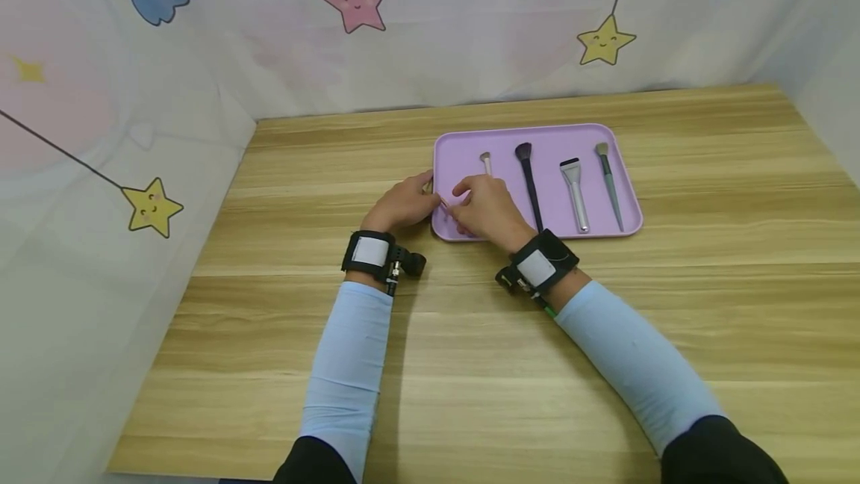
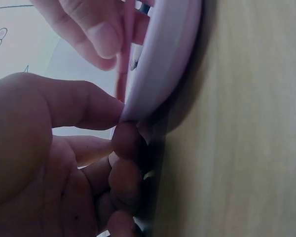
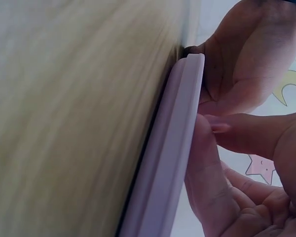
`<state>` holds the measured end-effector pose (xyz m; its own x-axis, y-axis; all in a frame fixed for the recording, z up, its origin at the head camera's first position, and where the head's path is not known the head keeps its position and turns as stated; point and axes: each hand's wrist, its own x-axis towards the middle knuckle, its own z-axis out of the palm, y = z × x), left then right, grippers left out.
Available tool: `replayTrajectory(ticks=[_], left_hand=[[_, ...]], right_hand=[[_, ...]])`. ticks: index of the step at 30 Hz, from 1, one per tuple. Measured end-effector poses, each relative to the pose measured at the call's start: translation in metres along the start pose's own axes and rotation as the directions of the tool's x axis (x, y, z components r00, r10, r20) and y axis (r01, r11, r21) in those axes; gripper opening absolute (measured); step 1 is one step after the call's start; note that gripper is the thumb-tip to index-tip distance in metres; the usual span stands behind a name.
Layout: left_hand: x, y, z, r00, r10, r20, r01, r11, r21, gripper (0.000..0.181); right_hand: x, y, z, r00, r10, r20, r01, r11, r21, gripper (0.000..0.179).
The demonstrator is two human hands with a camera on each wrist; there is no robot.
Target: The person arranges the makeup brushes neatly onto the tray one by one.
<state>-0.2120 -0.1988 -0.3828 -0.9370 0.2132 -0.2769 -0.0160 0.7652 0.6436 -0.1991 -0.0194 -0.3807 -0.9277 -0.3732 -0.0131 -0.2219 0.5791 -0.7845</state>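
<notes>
A light purple tray (image 1: pixel 551 200) lies near the back of the table. My left hand (image 1: pixel 405 202) is at its left edge; in the left wrist view, thumb and index finger pinch the tray's rim (image 2: pixel 158 64). Over the tray's left part, my right hand (image 1: pixel 490 209) pinches a thin pink-handled brush (image 2: pixel 129 29) between thumb and fingers. A copper-coloured section shows low on that brush, close to the left thumb. Beside the right hand, a small light-handled brush (image 1: pixel 486 161) lies in the tray, its lower part hidden behind the hand.
Farther right in the tray lie a black makeup brush (image 1: pixel 529 181), a flat brush with a silver handle (image 1: pixel 576 196) and a grey-green brush (image 1: pixel 609 185). The wooden table (image 1: pixel 712 260) ends at a white printed curtain (image 1: pixel 430 58) behind and at the left.
</notes>
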Motion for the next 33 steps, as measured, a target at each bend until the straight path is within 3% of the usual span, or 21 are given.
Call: replayTrajectory(ticks=[8,18,23,33], left_hand=[[0.0,0.0,-0.002,1.0,0.003,0.003,-0.003,1.0,0.019,0.066],[-0.002,-0.004,-0.004,1.0,0.004,0.007,-0.004,1.0,0.02,0.067],[-0.001,-0.005,-0.004,1.0,0.012,0.002,-0.012,1.0,0.025,0.067],[-0.002,-0.007,-0.005,1.0,0.015,0.004,-0.015,0.999,0.038,0.067]], right_hand=[[0.002,0.001,0.001,0.999,0.034,-0.021,-0.035,0.996,-0.083,0.015],[0.001,-0.008,0.009,0.997,-0.071,-0.007,0.067,0.97,-0.233,0.013],[0.0,-0.009,0.012,0.996,-0.081,0.048,0.091,0.964,-0.251,0.015],[-0.001,-0.011,0.013,0.994,-0.075,0.081,0.092,0.967,-0.238,0.019]])
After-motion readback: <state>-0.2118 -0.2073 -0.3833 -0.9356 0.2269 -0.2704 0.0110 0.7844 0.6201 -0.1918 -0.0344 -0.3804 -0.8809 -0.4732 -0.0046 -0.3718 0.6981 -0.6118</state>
